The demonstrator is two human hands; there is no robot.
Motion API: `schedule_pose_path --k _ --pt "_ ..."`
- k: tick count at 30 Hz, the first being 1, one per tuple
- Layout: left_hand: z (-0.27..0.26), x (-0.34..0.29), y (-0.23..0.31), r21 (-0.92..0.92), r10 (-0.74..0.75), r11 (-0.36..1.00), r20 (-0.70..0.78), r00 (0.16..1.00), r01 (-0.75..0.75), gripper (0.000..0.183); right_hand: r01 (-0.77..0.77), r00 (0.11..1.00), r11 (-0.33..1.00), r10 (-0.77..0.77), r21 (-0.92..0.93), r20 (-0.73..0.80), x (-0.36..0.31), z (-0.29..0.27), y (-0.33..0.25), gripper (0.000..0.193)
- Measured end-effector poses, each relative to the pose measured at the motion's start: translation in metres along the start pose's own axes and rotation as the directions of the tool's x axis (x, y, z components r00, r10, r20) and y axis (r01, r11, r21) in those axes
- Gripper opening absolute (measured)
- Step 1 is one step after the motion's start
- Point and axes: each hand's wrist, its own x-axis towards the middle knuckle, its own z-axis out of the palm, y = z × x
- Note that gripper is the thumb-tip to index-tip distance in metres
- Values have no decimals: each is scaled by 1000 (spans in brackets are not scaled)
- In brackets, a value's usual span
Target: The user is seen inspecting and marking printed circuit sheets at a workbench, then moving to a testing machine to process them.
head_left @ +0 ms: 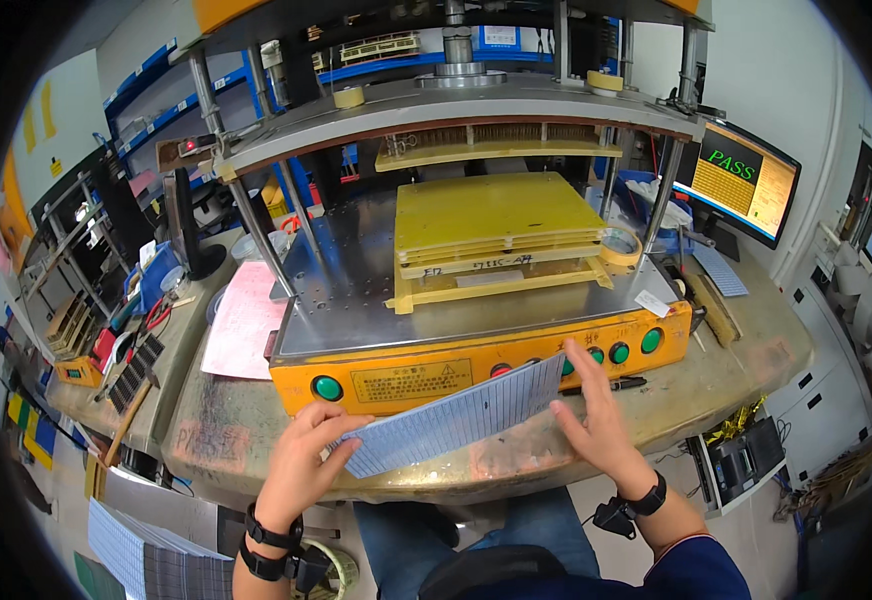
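Observation:
A light blue panel (456,425) with thin parallel lines, probably a circuit board panel, is tilted in front of the press. My left hand (301,460) pinches its left end between thumb and fingers. At the opposite end, my right hand (604,425) has its thumb and fingers spread, close to the panel's edge; firm contact there cannot be made out. Behind the panel stands the press, with an orange front (416,380) and green buttons. A yellow layered fixture (501,225) sits on its metal bed, below a raised upper plate (496,150).
Right of the press stands a monitor (746,180), with another blue panel (720,271) on the bench. A pink sheet (241,325) lies at the left. Rolls of tape (620,246) and a black pen (628,383) are nearby. More blue panels (146,550) are stacked low at the left.

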Motion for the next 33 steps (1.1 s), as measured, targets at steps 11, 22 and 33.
schedule_pose_path --k 11,22,33 --pt "22 -16 0 -172 -32 985 -163 986 3 44 -52 997 978 40 200 61 -11 0 -3 57" --pt "34 -30 1 -211 19 975 -203 979 -63 51 -155 986 912 121 381 112 -4 10 -9 55" --pt "78 -28 -14 -735 -384 677 -322 865 27 65 -311 950 643 224 700 216 -9 53 -13 56"
